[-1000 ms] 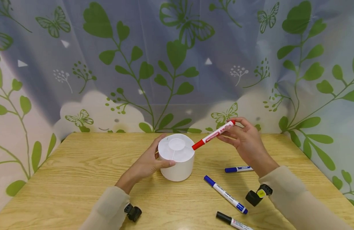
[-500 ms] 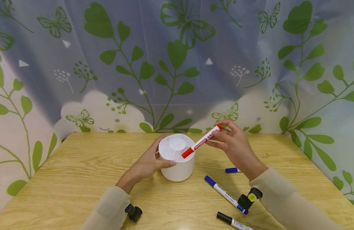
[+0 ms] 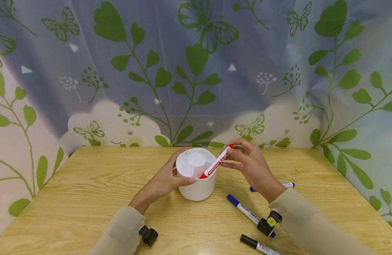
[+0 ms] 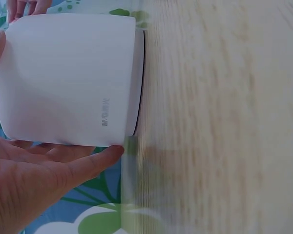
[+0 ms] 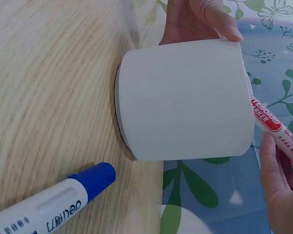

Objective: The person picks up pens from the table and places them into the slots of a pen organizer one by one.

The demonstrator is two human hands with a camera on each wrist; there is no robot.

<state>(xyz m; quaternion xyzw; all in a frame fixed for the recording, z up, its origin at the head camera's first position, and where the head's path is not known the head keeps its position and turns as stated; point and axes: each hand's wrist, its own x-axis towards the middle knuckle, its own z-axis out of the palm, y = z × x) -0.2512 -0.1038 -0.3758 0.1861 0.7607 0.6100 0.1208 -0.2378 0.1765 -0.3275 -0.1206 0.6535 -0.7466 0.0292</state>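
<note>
A white round holder (image 3: 197, 189) with divided compartments stands upright on the table. My left hand (image 3: 162, 179) grips it from the left, thumb on the near rim. In my right hand (image 3: 251, 164) a red-capped whiteboard marker (image 3: 217, 163) is pinched near its upper end, tilted, with its lower red end inside the front right compartment. The right wrist view shows the marker (image 5: 276, 127) passing behind the rim of the holder (image 5: 185, 102), my right hand (image 5: 285, 190) beside it. From the left wrist, my left hand (image 4: 44, 175) is seen around the holder (image 4: 68, 78).
On the wooden table (image 3: 87, 198), right of the holder, lie a blue-capped marker (image 3: 246, 212), partly behind the right wrist camera, another blue marker (image 3: 288, 185) partly behind the right arm, and a black-capped marker (image 3: 257, 245) at the near edge. A patterned curtain (image 3: 170, 71) hangs behind.
My right hand has moved left and slightly down, bringing the red marker's lower end from beside the rim into the holder. The left hand and holder have stayed in place.
</note>
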